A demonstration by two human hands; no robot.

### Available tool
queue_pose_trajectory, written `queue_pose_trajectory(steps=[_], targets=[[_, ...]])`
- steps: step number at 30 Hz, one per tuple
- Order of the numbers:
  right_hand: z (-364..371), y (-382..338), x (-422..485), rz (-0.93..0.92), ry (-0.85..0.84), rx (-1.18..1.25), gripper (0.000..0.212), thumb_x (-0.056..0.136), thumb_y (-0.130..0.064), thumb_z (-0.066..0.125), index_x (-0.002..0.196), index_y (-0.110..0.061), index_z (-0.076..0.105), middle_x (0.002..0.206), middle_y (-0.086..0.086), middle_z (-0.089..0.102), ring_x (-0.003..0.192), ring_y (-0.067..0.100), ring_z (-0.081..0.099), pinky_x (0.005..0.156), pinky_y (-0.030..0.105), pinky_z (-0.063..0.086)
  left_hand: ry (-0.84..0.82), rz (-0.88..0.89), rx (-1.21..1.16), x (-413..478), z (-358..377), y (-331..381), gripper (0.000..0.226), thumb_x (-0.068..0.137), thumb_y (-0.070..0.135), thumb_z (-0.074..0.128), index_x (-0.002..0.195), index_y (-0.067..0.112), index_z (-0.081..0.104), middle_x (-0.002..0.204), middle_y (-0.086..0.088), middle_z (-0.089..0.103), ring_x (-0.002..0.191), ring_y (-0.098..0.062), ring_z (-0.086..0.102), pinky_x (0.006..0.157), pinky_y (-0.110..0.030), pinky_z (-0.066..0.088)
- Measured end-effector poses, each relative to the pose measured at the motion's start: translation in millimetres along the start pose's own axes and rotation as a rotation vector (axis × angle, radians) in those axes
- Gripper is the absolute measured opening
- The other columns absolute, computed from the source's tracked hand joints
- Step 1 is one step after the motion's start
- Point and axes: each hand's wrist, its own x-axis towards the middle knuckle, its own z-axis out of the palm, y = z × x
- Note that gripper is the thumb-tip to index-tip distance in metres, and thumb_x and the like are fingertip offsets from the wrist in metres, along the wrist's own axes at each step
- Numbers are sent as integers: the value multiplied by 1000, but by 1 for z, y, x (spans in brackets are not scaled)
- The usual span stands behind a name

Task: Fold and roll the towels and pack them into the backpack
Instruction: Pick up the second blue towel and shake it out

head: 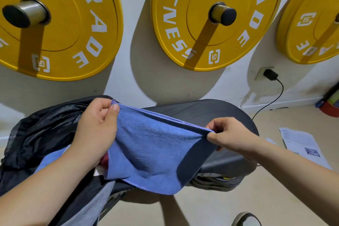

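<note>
The blue towel (156, 152) hangs in the middle of the frame, doubled over, its top edge stretched taut between both hands. The left hand (97, 126) pinches the upper-left corner between thumb and curled fingers; the right hand (233, 137) pinches the right corner the same way, lower and to the right. So the folding looks under way: one fold made, no roll yet.

The black backpack (42, 126) slumps at the left of the frame, just behind the left hand. A paler blue cloth (49, 159) and a grey cloth (99, 202) lie below it; whether either is packed I cannot tell.

Behind the towel sits a dark bench pad (211, 112), with yellow weight plates (211, 20) on the wall above and papers (300, 143) on the floor at right.
</note>
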Motion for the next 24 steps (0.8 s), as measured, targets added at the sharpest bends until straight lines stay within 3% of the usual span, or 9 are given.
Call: queue_pose_trajectory(steps=[5, 8, 10, 12, 14, 16, 18, 21, 24], targets=[[-12, 10, 0, 36, 65, 41, 7, 80, -8, 71, 79, -14, 75, 63, -1, 66, 58, 13, 54, 48, 26, 48, -23, -71, 105, 4, 0, -16, 15, 103, 28, 53, 94, 18, 59, 88, -32, 64, 65, -22, 48, 64, -34, 39], [-15, 14, -4, 134, -46, 203, 6, 86, -5, 73, 84, -9, 77, 63, 4, 61, 55, 15, 51, 49, 26, 42, -37, -92, 136, 4, 3, -20, 16, 103, 28, 52, 93, 18, 60, 87, -30, 64, 64, -22, 48, 62, -34, 37], [-14, 15, -9, 261, -186, 417, 11, 91, 5, 64, 89, -1, 74, 70, 13, 60, 56, 18, 57, 50, 28, 49, -52, -86, 140, 5, 5, -22, 16, 103, 30, 52, 93, 19, 59, 86, -26, 67, 65, -23, 51, 65, -37, 42], [-14, 16, -12, 350, -291, 617, 24, 94, 13, 54, 87, 1, 75, 80, 18, 66, 70, 24, 67, 62, 31, 62, -61, -82, 143, 5, 8, -24, 16, 103, 31, 53, 93, 20, 58, 83, -23, 68, 64, -24, 52, 65, -40, 45], [-15, 18, -13, 367, -336, 756, 34, 93, 15, 52, 78, -1, 78, 90, 21, 70, 90, 32, 71, 81, 36, 64, -74, -79, 147, 5, 10, -26, 15, 103, 31, 52, 95, 20, 58, 81, -22, 67, 62, -22, 49, 63, -36, 41], [-16, 19, -12, 348, -337, 755, 23, 89, 11, 63, 77, -2, 77, 94, 21, 71, 97, 35, 70, 89, 39, 61, -75, -70, 146, 6, 12, -26, 15, 103, 31, 52, 95, 20, 59, 81, -19, 68, 63, -21, 51, 63, -35, 40], [-15, 21, -12, 349, -301, 728, 6, 85, 4, 70, 84, 0, 74, 94, 22, 71, 94, 36, 71, 87, 39, 62, -64, -63, 141, 7, 12, -24, 15, 103, 30, 52, 94, 21, 59, 80, -15, 69, 66, -25, 54, 64, -36, 41], [-12, 26, -11, 386, -208, 696, 2, 90, 6, 66, 92, 5, 66, 89, 26, 69, 88, 40, 72, 82, 42, 63, -51, -61, 126, 7, 11, -22, 15, 103, 31, 53, 95, 22, 60, 83, -14, 72, 80, -42, 63, 71, -47, 51], [-10, 30, -10, 308, -110, 341, 3, 91, 3, 63, 89, 3, 65, 77, 19, 70, 78, 35, 76, 79, 46, 64, -73, -46, 137, 6, 12, -21, 14, 102, 33, 52, 94, 24, 59, 83, -15, 72, 73, -37, 62, 68, -43, 49]])
